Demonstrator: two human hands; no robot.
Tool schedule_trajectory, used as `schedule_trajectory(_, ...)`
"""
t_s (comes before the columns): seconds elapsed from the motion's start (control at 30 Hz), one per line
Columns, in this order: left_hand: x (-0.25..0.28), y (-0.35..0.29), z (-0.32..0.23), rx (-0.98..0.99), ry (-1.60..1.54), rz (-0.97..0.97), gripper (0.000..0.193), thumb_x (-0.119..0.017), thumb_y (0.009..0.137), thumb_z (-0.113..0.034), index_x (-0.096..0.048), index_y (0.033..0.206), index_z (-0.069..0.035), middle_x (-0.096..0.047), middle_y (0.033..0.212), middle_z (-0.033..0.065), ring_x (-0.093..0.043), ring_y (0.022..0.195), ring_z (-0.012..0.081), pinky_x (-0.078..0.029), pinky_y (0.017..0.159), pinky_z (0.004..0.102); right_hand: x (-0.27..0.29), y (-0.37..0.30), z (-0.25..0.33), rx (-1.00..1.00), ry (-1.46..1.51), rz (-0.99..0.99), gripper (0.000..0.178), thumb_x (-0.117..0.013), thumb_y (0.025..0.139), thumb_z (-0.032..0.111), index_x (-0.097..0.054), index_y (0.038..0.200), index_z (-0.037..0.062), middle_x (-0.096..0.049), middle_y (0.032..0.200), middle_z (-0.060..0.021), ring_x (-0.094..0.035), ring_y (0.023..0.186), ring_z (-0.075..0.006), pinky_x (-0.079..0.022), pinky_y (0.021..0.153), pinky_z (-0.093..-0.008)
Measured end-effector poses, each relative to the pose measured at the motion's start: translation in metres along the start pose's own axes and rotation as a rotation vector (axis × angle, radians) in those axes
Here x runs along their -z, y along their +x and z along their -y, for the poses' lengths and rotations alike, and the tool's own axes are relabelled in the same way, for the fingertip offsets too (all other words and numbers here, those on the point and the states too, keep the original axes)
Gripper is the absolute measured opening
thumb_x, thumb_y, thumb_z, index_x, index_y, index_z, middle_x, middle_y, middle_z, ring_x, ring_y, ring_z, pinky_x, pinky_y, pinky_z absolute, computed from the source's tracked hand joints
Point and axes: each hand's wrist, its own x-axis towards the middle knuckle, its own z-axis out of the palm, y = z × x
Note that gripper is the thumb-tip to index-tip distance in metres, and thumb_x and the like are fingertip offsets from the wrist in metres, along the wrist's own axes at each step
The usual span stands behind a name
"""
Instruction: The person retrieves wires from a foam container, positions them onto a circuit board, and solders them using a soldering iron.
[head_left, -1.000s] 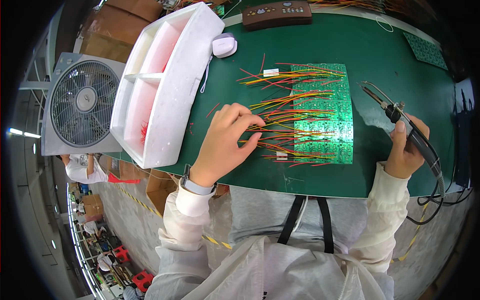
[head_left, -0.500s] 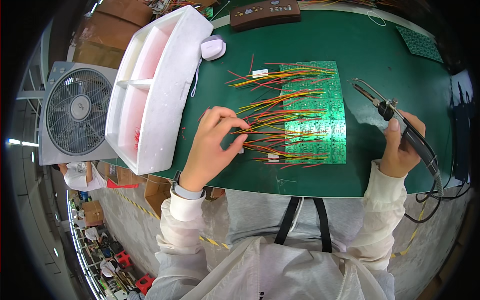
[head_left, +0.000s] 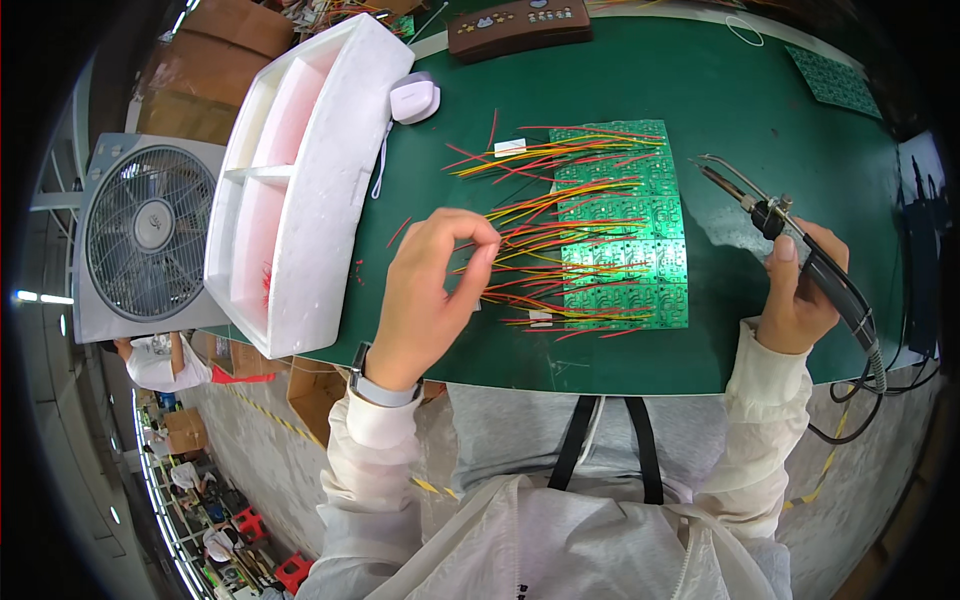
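Observation:
My left hand (head_left: 435,290) is closed in a pinch, thumb against index finger, on a wire among the left ends of the red and yellow wires (head_left: 530,240); which one is hidden by the fingertips. Those thin wires lie in several bunches, their right ends on a green circuit board panel (head_left: 665,265) made of repeated small boards. In my right hand (head_left: 800,300) is a soldering iron (head_left: 775,218) with a thin curved metal tube fixed beside its tip. The tip points up and left, right of the panel and apart from it.
A white foam box (head_left: 320,190) with compartments stands at left, a fan (head_left: 150,230) beyond it. A white small case (head_left: 413,100), a brown pencil case (head_left: 520,28) and another green board (head_left: 832,80) lie farther back. The iron's black cable (head_left: 850,440) hangs at right.
My left thumb and index finger have closed together at the wire ends. The view has shifted slightly, moving the table things a little left. My right hand holds the iron almost still.

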Motion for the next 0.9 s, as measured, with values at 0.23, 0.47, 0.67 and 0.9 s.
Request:
schedule_trajectory(0.23, -0.064, 0.056, -0.032, -0.165, -0.151, -0.086, 0.004, -0.057, 0.075, -0.001, -0.055, 0.079, -0.002, -0.053, 0.076, 0.0075, -0.054, 0.065, 0.019, -0.043, 0.057, 0.0277, 0.001, -0.009, 0.012, -0.229, 0.086, -0.059, 0.017, -0.063, 0.076, 0.008, -0.054, 0.086, -0.0026, -0.054, 0.071, -0.0053, -0.051, 0.057, -0.01, -0.041, 0.053, -0.0196)
schedule_trajectory(0.47, -0.088, 0.067, -0.019, -0.287, -0.02, -0.16, 0.004, -0.06, 0.072, -0.002, -0.058, 0.075, -0.003, -0.054, 0.074, 0.0072, -0.052, 0.066, 0.0227, -0.041, 0.059, 0.0306, -0.005, -0.009, 0.019, -0.336, 0.028, -0.113, 0.018, -0.064, 0.076, 0.011, -0.054, 0.082, -0.0032, -0.052, 0.064, -0.0039, -0.048, 0.047, -0.0071, -0.037, 0.042, -0.0172)
schedule_trajectory(0.67, -0.095, 0.066, -0.014, -0.181, -0.12, -0.144, 0.008, -0.064, 0.068, -0.005, -0.06, 0.075, -0.004, -0.049, 0.07, 0.0041, -0.047, 0.07, 0.0193, -0.038, 0.062, 0.0298, -0.007, -0.007, 0.02, -0.358, 0.012, -0.104, 0.018, -0.063, 0.077, 0.012, -0.054, 0.082, -0.0031, -0.051, 0.06, -0.004, -0.047, 0.044, -0.0078, -0.037, 0.041, -0.0176)
schedule_trajectory(0.9, -0.092, 0.069, -0.017, -0.213, -0.059, -0.13, 0.008, -0.066, 0.066, -0.006, -0.06, 0.073, -0.005, -0.049, 0.07, 0.0027, -0.045, 0.069, 0.0183, -0.035, 0.065, 0.0298, -0.01, -0.005, 0.02, -0.365, 0.016, -0.133, 0.018, -0.062, 0.078, 0.012, -0.053, 0.081, -0.003, -0.049, 0.053, -0.0038, -0.046, 0.042, -0.0081, -0.036, 0.04, -0.0182)
